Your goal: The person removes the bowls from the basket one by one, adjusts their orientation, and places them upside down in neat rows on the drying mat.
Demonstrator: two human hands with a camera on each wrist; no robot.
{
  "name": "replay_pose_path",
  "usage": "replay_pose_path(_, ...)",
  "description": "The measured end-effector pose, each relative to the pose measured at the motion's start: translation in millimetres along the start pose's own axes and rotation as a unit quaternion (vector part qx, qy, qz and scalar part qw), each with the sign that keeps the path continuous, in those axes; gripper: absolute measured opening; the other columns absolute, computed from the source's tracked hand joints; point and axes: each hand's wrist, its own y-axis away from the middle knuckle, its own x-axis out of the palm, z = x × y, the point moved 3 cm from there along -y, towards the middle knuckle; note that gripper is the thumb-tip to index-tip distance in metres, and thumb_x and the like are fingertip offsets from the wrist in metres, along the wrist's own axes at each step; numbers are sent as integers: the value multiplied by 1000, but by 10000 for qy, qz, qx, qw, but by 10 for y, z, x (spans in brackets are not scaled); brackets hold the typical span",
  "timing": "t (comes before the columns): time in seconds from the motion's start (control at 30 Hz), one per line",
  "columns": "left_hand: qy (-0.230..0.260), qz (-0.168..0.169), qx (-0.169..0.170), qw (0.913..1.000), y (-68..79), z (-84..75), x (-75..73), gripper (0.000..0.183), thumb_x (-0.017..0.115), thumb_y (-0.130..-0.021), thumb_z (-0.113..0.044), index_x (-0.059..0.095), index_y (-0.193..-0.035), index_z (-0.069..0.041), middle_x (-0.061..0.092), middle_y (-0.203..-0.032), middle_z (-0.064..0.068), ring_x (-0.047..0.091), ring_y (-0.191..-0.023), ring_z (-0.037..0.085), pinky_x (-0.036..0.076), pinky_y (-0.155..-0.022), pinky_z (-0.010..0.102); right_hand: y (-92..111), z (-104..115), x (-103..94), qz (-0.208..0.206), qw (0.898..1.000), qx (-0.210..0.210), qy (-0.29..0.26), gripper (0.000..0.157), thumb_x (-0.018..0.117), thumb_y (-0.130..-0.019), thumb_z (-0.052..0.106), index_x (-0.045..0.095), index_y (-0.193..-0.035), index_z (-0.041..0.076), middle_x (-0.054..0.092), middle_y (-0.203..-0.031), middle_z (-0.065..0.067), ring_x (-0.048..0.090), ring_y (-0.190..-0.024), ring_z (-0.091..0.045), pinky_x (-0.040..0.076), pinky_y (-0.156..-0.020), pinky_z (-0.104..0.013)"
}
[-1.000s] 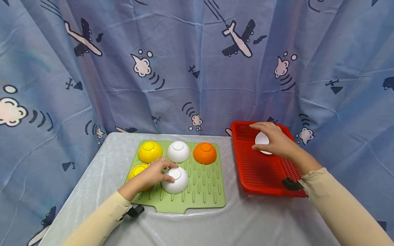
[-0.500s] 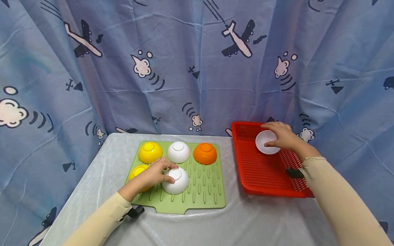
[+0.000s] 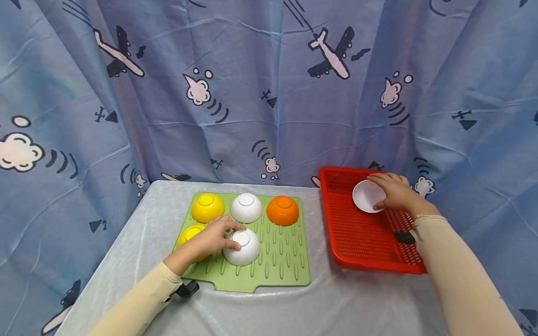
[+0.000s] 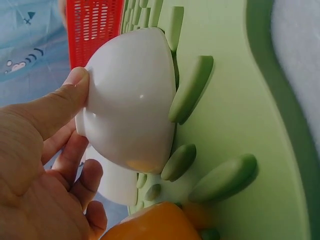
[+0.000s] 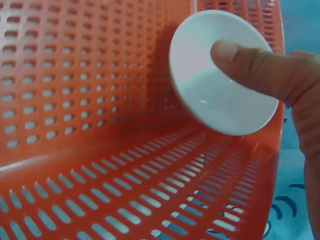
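Observation:
An upside-down white bowl (image 3: pixel 246 253) stands at the front of the green drying mat (image 3: pixel 281 275), its base between the thumb and fingers of my left hand (image 3: pixel 217 234). The left wrist view shows the thumb pressed against this white bowl (image 4: pixel 132 100) near its foot ring, with its rim down among the mat's ridges. At the right, my right hand (image 3: pixel 395 192) holds a second white bowl (image 3: pixel 364 196) in the red basket (image 3: pixel 336 249). In the right wrist view the thumb lies inside that tilted bowl (image 5: pixel 200 65); the other fingers are hidden there.
Two yellow bowls, one at the back (image 3: pixel 208 208) and one partly behind the left wrist (image 3: pixel 191 233), sit upside down on the mat. Another white bowl (image 3: pixel 246 208) and an orange bowl (image 3: pixel 283 211) share its back row. A patterned curtain (image 3: pixel 252 93) hangs behind the table.
The right hand has shifted right and closed over the bowl's right side. That bowl has tilted, showing more of its inside. The left hand stays at its bowl.

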Motion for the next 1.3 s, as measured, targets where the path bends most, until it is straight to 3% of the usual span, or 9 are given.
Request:
replay_pose_path(0.33,-530,-510,288,9969,48,8,39,53,89,-76,-32,74,-126,-22,61,-103,-5,52,-105,22,33,-91,42,32,-153,161,-164,9987,-174,443,112,98,-60,29,41,-152,0,39,-152,-27,30,-137,-53,21,-102,-69)
replay_pose_path(0.53,-696,-749,224,9945,105,-12,65,51,88,-78,-32,74,-126,-22,62,-105,-4,49,-101,15,31,-88,40,-15,-182,288,-258,9979,-277,524,119,99,-58,31,37,-154,-1,37,-152,-26,27,-139,-50,18,-105,-70)
replay_pose_path(1.07,-558,-872,252,9943,126,-24,72,51,89,-77,-30,74,-126,-22,61,-101,-5,46,-98,14,30,-92,42,-42,-95,329,-343,9953,-339,840,119,99,-58,34,38,-152,-4,37,-150,-28,28,-140,-47,14,-110,-70)
replay_pose_path(1.3,-504,-871,258,9946,144,8,66,51,89,-77,-31,74,-126,-23,61,-103,-5,46,-100,15,30,-92,42,-59,-63,325,-615,9967,-50,535,115,96,-58,43,43,-145,-10,40,-142,-32,31,-133,-52,17,-106,-71)
